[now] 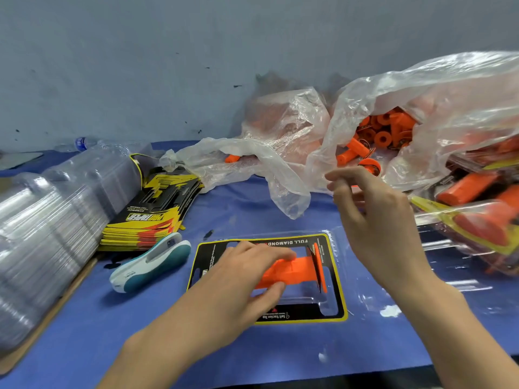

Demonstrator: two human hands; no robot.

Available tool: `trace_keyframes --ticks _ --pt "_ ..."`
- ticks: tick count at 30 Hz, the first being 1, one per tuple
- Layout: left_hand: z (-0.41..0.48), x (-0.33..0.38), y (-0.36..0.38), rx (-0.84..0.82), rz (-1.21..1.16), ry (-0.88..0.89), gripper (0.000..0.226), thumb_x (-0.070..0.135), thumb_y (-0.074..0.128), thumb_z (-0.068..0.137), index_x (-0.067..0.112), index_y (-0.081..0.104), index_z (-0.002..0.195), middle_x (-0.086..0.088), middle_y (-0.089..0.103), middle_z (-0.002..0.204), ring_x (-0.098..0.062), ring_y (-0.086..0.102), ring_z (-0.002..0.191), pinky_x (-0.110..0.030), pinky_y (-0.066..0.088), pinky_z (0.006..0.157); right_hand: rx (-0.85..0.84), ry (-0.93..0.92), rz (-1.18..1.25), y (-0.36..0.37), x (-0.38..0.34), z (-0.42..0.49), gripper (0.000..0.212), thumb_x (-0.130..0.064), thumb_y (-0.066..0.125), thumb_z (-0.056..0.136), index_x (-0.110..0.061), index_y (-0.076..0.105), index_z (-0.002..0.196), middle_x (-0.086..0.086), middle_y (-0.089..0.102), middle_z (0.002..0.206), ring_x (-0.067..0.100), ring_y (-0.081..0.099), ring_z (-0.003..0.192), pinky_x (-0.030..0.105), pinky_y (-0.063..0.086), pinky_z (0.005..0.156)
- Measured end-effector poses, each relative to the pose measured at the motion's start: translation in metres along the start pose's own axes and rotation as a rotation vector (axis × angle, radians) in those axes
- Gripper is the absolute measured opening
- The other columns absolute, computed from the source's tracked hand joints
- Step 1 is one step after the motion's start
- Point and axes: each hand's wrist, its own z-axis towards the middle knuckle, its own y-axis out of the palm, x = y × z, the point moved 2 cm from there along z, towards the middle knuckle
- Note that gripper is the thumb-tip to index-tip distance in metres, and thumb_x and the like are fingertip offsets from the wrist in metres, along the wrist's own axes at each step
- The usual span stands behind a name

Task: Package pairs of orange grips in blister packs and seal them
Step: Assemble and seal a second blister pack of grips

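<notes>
An open blister pack (341,287) with a black and yellow card lies on the blue table in front of me. One orange grip (297,269) sits in its upper cavity, flange to the right. My left hand (247,282) grips that orange grip between fingers and thumb. My right hand (373,217) hovers above the pack's right side, empty, fingers loosely bent, just in front of the mouth of a clear plastic bag (421,88) holding several loose orange grips (384,136).
A stack of printed cards (157,214) and a tall stack of clear blister shells (50,228) stand at the left. A white and teal stapler (151,262) lies beside the pack. Sealed packs (477,220) pile up at the right. A second bag (280,130) lies behind.
</notes>
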Motion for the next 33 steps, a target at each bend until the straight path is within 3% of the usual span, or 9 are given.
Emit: trace_keyframes --ticks 3,8,13,22,29,33 --pt "0.0 0.001 0.007 -0.04 0.058 0.031 0.036 0.037 0.052 0.098 0.039 0.048 0.134 0.024 0.043 0.126 0.005 0.039 0.115 -0.018 0.032 0.099 -0.067 0.04 -0.068 0.001 0.01 -0.001 0.026 -0.031 0.043 0.094 -0.028 0.063 0.111 -0.009 0.07 0.094 0.016 0.067 0.084 0.043 0.052 0.073" --pt "0.001 0.004 0.013 -0.065 0.123 0.035 0.038 0.039 0.049 0.097 0.038 0.048 0.134 0.022 0.043 0.123 0.001 0.04 0.112 -0.015 0.029 0.094 -0.19 0.022 -0.213 0.012 0.016 -0.006 0.022 -0.025 0.049 0.096 -0.027 0.063 0.113 -0.008 0.069 0.105 0.024 0.064 0.094 0.041 0.05 0.077" --pt "0.001 0.006 0.017 -0.071 0.143 0.04 0.04 0.045 0.041 0.094 0.037 0.048 0.133 0.022 0.045 0.122 0.0 0.042 0.11 -0.018 0.034 0.09 -0.262 0.004 -0.277 0.017 0.018 -0.007 0.023 -0.023 0.049 0.098 -0.024 0.064 0.114 -0.006 0.068 0.113 0.024 0.063 0.1 0.042 0.047 0.087" --pt "0.002 0.0 0.026 -0.093 0.152 0.052 0.039 0.045 0.043 0.096 0.036 0.049 0.134 0.021 0.047 0.125 -0.002 0.04 0.115 -0.026 0.038 0.1 -0.322 -0.002 -0.342 0.02 0.018 -0.008 0.025 -0.026 0.046 0.098 -0.026 0.062 0.117 -0.005 0.067 0.114 0.023 0.06 0.1 0.041 0.043 0.091" --pt "0.004 -0.003 0.01 0.037 0.069 0.003 0.04 0.053 0.036 0.097 0.036 0.056 0.128 0.022 0.052 0.121 0.002 0.044 0.115 -0.017 0.03 0.099 -0.36 -0.006 -0.361 0.022 0.016 -0.001 0.027 -0.028 0.043 0.1 -0.028 0.06 0.121 -0.009 0.065 0.12 0.019 0.058 0.109 0.038 0.039 0.096" --pt "0.009 -0.018 -0.006 0.199 0.01 -0.11 0.026 0.04 0.049 0.099 0.033 0.06 0.122 0.023 0.057 0.113 0.002 0.048 0.112 -0.017 0.033 0.097 -0.406 -0.003 -0.336 0.025 0.01 0.014 0.029 -0.029 0.039 0.101 -0.029 0.057 0.124 -0.008 0.065 0.12 0.02 0.056 0.108 0.04 0.041 0.096"
